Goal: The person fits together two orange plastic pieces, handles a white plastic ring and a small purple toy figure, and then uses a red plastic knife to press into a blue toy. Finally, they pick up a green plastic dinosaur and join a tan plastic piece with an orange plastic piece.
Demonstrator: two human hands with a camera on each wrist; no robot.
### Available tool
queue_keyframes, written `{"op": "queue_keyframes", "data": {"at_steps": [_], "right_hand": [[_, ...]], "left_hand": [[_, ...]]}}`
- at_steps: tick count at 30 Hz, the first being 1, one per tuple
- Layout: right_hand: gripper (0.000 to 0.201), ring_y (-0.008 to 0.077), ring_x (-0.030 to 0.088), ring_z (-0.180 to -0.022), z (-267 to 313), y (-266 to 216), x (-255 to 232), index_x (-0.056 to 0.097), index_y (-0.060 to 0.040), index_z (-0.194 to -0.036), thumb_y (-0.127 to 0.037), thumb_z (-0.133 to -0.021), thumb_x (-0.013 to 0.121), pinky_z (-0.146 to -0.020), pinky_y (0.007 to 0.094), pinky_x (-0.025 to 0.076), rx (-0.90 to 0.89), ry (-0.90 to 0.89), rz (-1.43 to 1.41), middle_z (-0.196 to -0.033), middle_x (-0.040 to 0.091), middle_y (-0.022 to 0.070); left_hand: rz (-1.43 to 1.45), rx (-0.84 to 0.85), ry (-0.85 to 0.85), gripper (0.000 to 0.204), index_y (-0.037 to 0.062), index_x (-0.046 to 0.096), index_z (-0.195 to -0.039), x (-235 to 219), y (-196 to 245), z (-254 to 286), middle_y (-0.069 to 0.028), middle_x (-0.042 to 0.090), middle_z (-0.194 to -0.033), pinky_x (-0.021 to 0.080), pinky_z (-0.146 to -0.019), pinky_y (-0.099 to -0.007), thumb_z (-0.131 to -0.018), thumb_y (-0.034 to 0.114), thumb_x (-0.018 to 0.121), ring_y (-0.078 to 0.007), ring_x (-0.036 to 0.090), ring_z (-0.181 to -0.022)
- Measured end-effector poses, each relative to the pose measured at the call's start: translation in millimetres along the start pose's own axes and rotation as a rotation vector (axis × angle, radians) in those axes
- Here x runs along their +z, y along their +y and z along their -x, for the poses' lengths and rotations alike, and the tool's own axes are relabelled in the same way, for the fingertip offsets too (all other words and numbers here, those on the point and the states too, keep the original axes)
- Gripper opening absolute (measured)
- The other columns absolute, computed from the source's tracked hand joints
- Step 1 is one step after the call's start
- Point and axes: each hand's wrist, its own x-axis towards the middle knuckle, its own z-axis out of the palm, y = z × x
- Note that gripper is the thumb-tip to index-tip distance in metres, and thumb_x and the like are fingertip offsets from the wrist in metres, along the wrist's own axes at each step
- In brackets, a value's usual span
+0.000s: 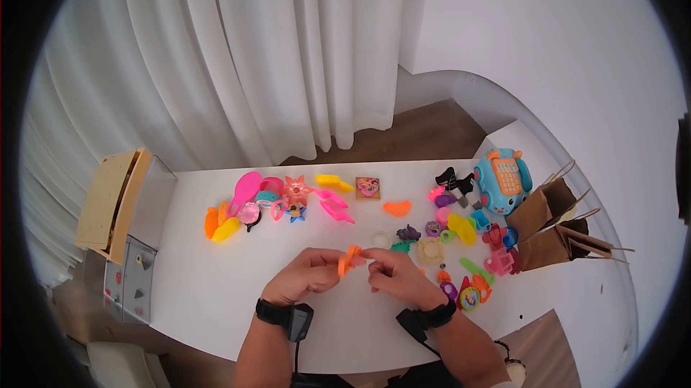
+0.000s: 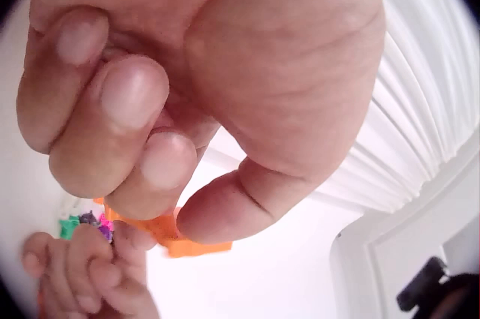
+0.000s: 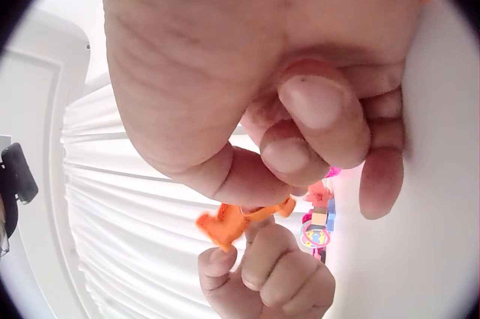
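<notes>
My left hand [image 1: 306,273] pinches a small orange plastic toy piece [image 1: 348,262] between thumb and fingers, held up over the near middle of the white table. In the right wrist view this orange piece [image 3: 225,225] has a chunky, angled end and a thinner arm. My right hand [image 1: 400,275] reaches in from the other side. Its extended index finger meets the orange piece, while the other fingers bend loosely. In the left wrist view the orange piece [image 2: 201,248] shows just past the left thumb, partly hidden by fingers.
Several colourful toys lie left, around a pink hand mirror [image 1: 247,186]. More surround a yellow toy [image 1: 462,229] on the right, with a blue toy phone [image 1: 502,181] and brown paper bags [image 1: 536,219]. An orange curved piece [image 1: 396,209] lies beyond the hands. A clear box [image 1: 133,280] stands far left.
</notes>
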Motion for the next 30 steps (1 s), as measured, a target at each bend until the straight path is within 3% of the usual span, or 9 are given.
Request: {"op": "queue_keyframes", "data": {"at_steps": [3,5,7,11,15,19,23,25,30], "right_hand": [[0.053,0.0047,0.047,-0.065,-3.1,16.1,-5.5,0.066,-0.0094,-0.139,0.005,-0.089,0.057,-0.065,0.0213,0.042,-0.114,-0.077,0.064,-0.071,0.049,-0.006],[0.056,0.0066,0.057,-0.069,-3.7,14.7,-9.6,0.064,-0.0093,-0.143,0.003,-0.089,0.057,-0.073,0.0238,0.053,-0.136,-0.131,0.117,-0.077,0.055,-0.0028],[0.057,0.0067,0.057,-0.07,-3.7,10.7,-10.8,0.063,-0.0094,-0.145,0.004,-0.089,0.057,-0.073,0.0241,0.053,-0.114,-0.118,0.001,-0.078,0.055,-0.0027],[0.061,0.0071,0.058,-0.072,1.3,-11.1,-9.0,0.061,-0.0104,-0.149,0.004,-0.09,0.057,-0.075,0.0251,0.055,0.013,-0.053,-0.181,-0.079,0.056,-0.0024],[0.058,0.0068,0.057,-0.07,1.7,-11.4,-8.6,0.061,-0.0123,-0.149,0.002,-0.093,0.057,-0.073,0.0239,0.054,0.077,-0.032,-0.109,-0.079,0.054,-0.003],[0.058,0.0076,0.058,-0.07,-5.6,8.1,-11.6,0.061,-0.012,-0.149,0.002,-0.093,0.056,-0.073,0.0241,0.053,-0.023,-0.12,-0.079,-0.078,0.055,-0.003],[0.058,0.0078,0.059,-0.071,-1.4,0.4,-12.8,0.061,-0.0134,-0.149,0.001,-0.093,0.057,-0.074,0.0239,0.052,-0.078,-0.133,-0.112,-0.077,0.056,-0.0028],[0.058,0.0077,0.059,-0.072,2.7,-10.8,-10.4,0.061,-0.0134,-0.149,0.001,-0.093,0.057,-0.075,0.0237,0.052,-0.044,-0.095,-0.146,-0.078,0.057,-0.0028],[0.061,0.0079,0.059,-0.073,0.3,-8.9,-11.9,0.056,-0.0078,-0.152,0.002,-0.092,0.057,-0.079,0.0266,0.055,0.049,-0.044,-0.139,-0.077,0.056,-0.0023]], "left_hand": [[0.115,0.116,-0.002,0.062,-0.0063,0.055,-0.147,-0.2,-1.3,-1.2,0.0078,0.039,-0.07,0.022,-0.051,-0.0236,-0.086,0.006,0.057,-0.0041,0.029,-0.056],[0.076,0.092,0.041,0.061,-0.0063,0.055,-0.147,3.1,-3.0,-5.2,0.0078,0.04,-0.07,0.023,-0.051,-0.0236,-0.087,0.006,0.057,-0.0042,0.029,-0.056],[0.033,0.068,0.083,0.061,-0.0062,0.055,-0.147,5.7,-5.4,-8.1,0.0078,0.04,-0.07,0.023,-0.052,-0.0237,-0.088,0.006,0.058,-0.0043,0.03,-0.057],[-0.014,-0.013,-0.012,0.058,-0.0063,0.056,-0.147,5.9,-11.1,-8.0,0.0078,0.041,-0.072,0.024,-0.053,-0.0231,-0.091,0.01,0.061,-0.0046,0.033,-0.06],[0.045,0.024,0.01,0.05,-0.0048,0.059,-0.141,-1.2,-13.8,-7.0,0.009,0.04,-0.071,0.023,-0.053,-0.0218,-0.094,0.012,0.059,-0.003,0.032,-0.059],[0.147,0.155,0.009,0.053,-0.0042,0.057,-0.144,3.6,-6.5,-4.9,0.0087,0.038,-0.069,0.022,-0.053,-0.0224,-0.093,0.012,0.059,-0.0032,0.031,-0.058],[0.11,0.11,0.051,0.057,-0.0036,0.055,-0.148,12.1,-8.9,-9.4,0.0094,0.038,-0.069,0.022,-0.053,-0.0223,-0.094,0.012,0.058,-0.003,0.03,-0.058],[-0.002,-0.004,0.084,0.061,-0.0032,0.051,-0.153,15.3,-9.7,-10.6,0.0098,0.038,-0.07,0.022,-0.053,-0.0221,-0.093,0.011,0.057,-0.003,0.03,-0.058],[0.047,-0.004,-0.007,0.064,-0.0018,0.048,-0.155,3.8,-13.1,-11.8,0.0097,0.039,-0.071,0.022,-0.053,-0.0216,-0.093,0.01,0.058,-0.003,0.03,-0.057]]}}
